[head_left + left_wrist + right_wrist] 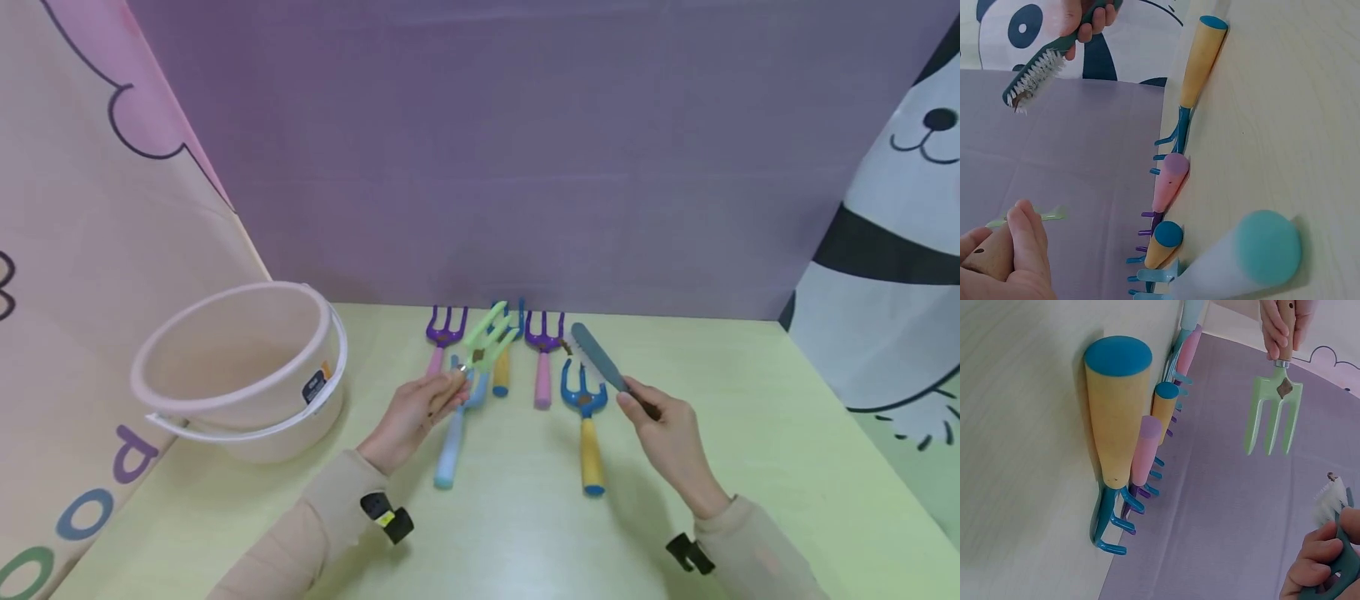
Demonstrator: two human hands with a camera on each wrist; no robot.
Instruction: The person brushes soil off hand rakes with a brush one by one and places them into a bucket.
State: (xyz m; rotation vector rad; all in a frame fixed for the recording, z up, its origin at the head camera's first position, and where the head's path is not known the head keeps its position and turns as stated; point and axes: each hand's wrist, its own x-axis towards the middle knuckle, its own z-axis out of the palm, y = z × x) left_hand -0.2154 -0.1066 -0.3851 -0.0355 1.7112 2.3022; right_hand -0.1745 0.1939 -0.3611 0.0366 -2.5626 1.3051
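Note:
My left hand [411, 417] grips the wooden handle of a light green hand fork [1279, 403], raised above the table with its tines pointing away. A brown patch marks the fork's base. In my right hand [670, 429] is a dark green brush [597, 354] with white bristles [1040, 76], held by its handle; the bristles and fork are apart. Below them lie several more hand forks: a blue one with a yellow handle [592, 454], a purple one with a pink handle [543, 379], and a light blue one [450, 450] partly hidden by my left hand.
On the left stands a pale pink bucket [225, 400] with a white handle. Farther back lie another purple fork [446, 329] and a blue fork with a yellow handle [501, 379]. A purple cloth backdrop [525, 167] rises behind the pale table [750, 433].

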